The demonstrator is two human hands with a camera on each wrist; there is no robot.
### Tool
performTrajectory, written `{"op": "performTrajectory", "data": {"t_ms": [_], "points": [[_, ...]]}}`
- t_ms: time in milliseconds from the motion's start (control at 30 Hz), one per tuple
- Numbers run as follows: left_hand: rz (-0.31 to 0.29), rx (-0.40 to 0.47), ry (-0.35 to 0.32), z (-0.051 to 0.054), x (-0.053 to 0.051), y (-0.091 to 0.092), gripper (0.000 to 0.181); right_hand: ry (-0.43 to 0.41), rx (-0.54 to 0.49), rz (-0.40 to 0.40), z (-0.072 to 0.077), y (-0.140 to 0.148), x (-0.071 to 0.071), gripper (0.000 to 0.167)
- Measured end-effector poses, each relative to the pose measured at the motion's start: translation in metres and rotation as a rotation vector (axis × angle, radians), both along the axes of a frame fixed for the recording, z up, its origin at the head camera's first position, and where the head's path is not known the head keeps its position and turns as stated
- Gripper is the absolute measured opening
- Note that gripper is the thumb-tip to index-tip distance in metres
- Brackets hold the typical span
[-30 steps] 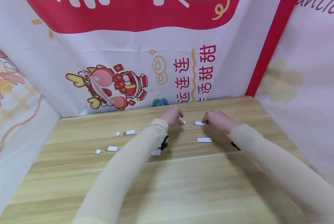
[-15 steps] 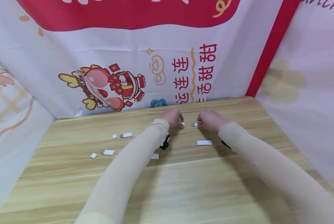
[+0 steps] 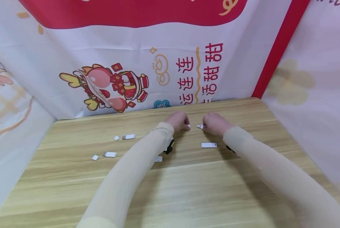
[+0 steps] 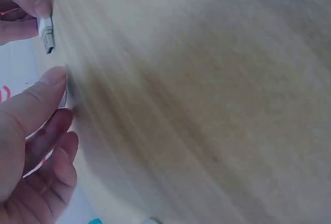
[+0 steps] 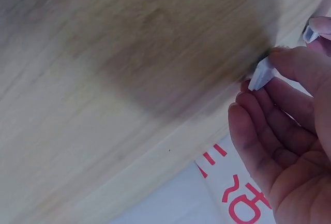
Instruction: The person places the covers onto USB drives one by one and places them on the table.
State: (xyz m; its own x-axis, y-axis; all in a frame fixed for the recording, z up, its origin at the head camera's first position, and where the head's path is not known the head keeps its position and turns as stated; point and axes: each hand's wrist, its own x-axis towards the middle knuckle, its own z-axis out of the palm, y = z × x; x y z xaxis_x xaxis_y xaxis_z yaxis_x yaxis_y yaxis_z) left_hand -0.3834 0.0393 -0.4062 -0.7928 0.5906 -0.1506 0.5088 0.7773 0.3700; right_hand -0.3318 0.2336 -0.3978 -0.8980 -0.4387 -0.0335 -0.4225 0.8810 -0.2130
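Near the far edge of the wooden table, my left hand (image 3: pixel 177 121) pinches a small white cap (image 5: pixel 310 34), whose hollow end shows in the right wrist view. Facing it a short gap away, my right hand (image 3: pixel 214 123) grips a white USB flash drive (image 5: pixel 262 74) between thumb and fingers. The drive's bare metal plug (image 4: pixel 48 43) points toward the cap; cap and plug are apart. Much of the drive's body is hidden by the right fingers. In front of the right hand lies a white flash drive (image 3: pixel 209 145) with no plug showing.
To the left lie two uncapped flash drives (image 3: pixel 129 136), each with a loose white cap (image 3: pixel 116 138) beside its plug. Another white stick (image 3: pixel 158 159) is partly covered by the left forearm. A printed cloth (image 3: pixel 115 41) hangs behind the table (image 3: pixel 187 196).
Both hands have closed their fingers more firmly on the cap and the drive. The right hand has moved a little left, covering more of the drive. The head view has shifted slightly.
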Motion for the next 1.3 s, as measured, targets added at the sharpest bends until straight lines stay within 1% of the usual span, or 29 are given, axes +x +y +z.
{"op": "performTrajectory", "data": {"t_ms": [133, 200, 267, 333, 400, 500, 567, 633, 733, 833, 900, 967, 1100, 1167, 1233, 1300], "points": [[-0.017, 0.031, -0.001, 0.007, 0.008, -0.001, 0.011, -0.012, -0.026, -0.019, 0.008, 0.003, 0.011, 0.017], [-0.038, 0.056, 0.007, 0.011, 0.013, -0.004, 0.011, -0.014, -0.052, -0.037, 0.013, 0.005, 0.019, 0.014], [-0.078, 0.072, 0.027, 0.018, 0.021, -0.009, 0.01, 0.004, -0.068, -0.039, 0.02, 0.006, 0.029, 0.013], [-0.137, 0.087, 0.068, 0.025, 0.032, -0.017, 0.009, 0.042, -0.081, -0.028, 0.026, 0.006, 0.041, 0.01], [-0.188, 0.092, 0.117, 0.033, 0.047, -0.028, 0.009, 0.109, -0.09, 0.008, 0.03, 0.006, 0.056, 0.009], [-0.236, 0.1, 0.175, 0.044, 0.071, -0.047, 0.008, 0.17, -0.121, 0.042, 0.035, 0.006, 0.081, 0.005], [-0.248, 0.103, 0.204, 0.051, 0.088, -0.06, 0.008, 0.209, -0.138, 0.066, 0.037, 0.008, 0.098, 0.005], [-0.262, 0.108, 0.235, 0.057, 0.105, -0.073, 0.01, 0.228, -0.15, 0.079, 0.04, 0.008, 0.115, 0.006], [-0.29, 0.122, 0.309, 0.064, 0.132, -0.091, 0.014, 0.293, -0.169, 0.117, 0.04, 0.008, 0.135, 0.008], [-0.313, 0.155, 0.384, 0.069, 0.157, -0.106, 0.018, 0.339, -0.207, 0.146, 0.04, 0.005, 0.152, 0.014], [-0.312, 0.182, 0.428, 0.07, 0.172, -0.115, 0.019, 0.364, -0.23, 0.16, 0.042, 0.002, 0.162, 0.018], [-0.297, 0.199, 0.461, 0.071, 0.186, -0.122, 0.019, 0.398, -0.242, 0.183, 0.043, -0.002, 0.172, 0.021], [-0.256, 0.229, 0.506, 0.071, 0.213, -0.135, 0.021, 0.488, -0.277, 0.239, 0.047, -0.011, 0.192, 0.027], [-0.245, 0.245, 0.529, 0.071, 0.225, -0.14, 0.021, 0.538, -0.296, 0.273, 0.047, -0.016, 0.201, 0.029], [-0.237, 0.256, 0.555, 0.072, 0.237, -0.145, 0.021, 0.581, -0.317, 0.312, 0.047, -0.023, 0.208, 0.029], [-0.226, 0.261, 0.579, 0.072, 0.248, -0.15, 0.021, 0.617, -0.341, 0.35, 0.046, -0.029, 0.215, 0.021]]}}
